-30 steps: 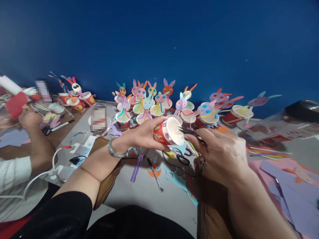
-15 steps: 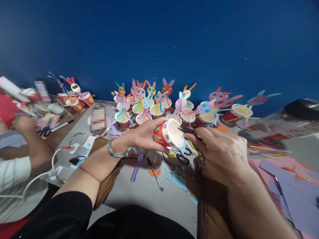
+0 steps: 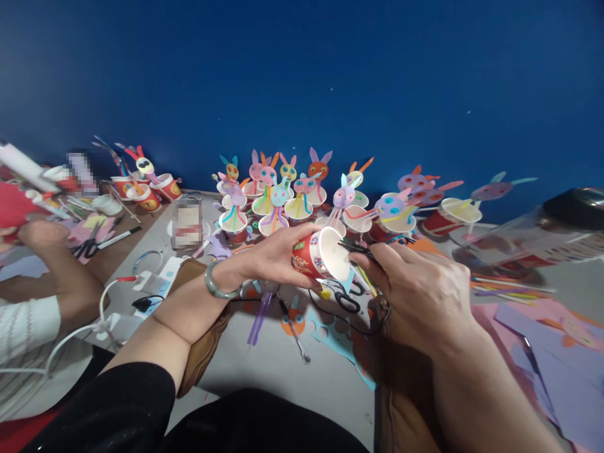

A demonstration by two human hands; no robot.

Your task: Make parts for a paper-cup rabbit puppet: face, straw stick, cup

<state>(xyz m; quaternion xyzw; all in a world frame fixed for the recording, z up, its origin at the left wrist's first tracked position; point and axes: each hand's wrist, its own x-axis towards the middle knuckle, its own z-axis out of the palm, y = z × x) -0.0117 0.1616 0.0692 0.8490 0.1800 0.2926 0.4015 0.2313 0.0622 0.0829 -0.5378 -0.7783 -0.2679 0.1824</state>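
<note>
My left hand [image 3: 271, 255] is wrapped round a red and white paper cup [image 3: 306, 259], tilted so its open mouth faces right. My right hand [image 3: 422, 280] grips a slim black tool [image 3: 356, 247]; its tip reaches the cup's rim, and the fingers hide most of its body, so its kind is unclear. A dark cord [image 3: 375, 328] loops below this hand. Under the cup lie black-handled scissors [image 3: 348, 301], purple straws [image 3: 259, 321], a pen [image 3: 297, 343], an orange paper face [image 3: 287, 323] and light-blue paper with round holes [image 3: 337, 338].
Several cups with paper rabbit heads [image 3: 318, 168] line the blue wall [image 3: 302, 75]. A clear bottle [image 3: 533, 236] with a black lid lies tilted at right, near purple paper sheets [image 3: 561, 365]. A power strip [image 3: 163, 277] with cables is at left, beside another person's arm [image 3: 70, 267].
Both hands, the cup and the black tool hold almost the same pose. The whole view has shifted very slightly; nothing has been taken up or let go.
</note>
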